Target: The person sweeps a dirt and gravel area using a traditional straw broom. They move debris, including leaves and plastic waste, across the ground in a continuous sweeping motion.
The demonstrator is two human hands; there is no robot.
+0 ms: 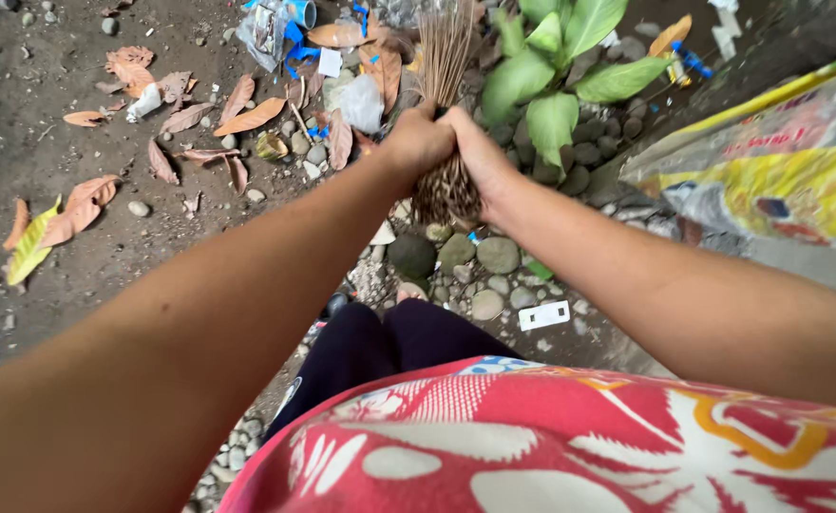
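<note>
Both my hands grip a bundle of thin brown sticks, a stick broom (445, 57). My left hand (416, 142) wraps the bundle from the left and my right hand (480, 152) from the right, touching each other near its cut end (446, 195). The bristles fan out away from me over a heap of dry brown leaves (247, 114) and bits of plastic litter (280, 28) on dark soil. My arms stretch forward over my red and white patterned top and dark trousers.
A green leafy plant (556, 76) grows right of the broom among round grey stones (456, 252). A yellow plastic sack (779, 161) lies at the right. Scattered leaves (57, 223) lie on the soil at left. A small white flat object (543, 315) rests on the ground.
</note>
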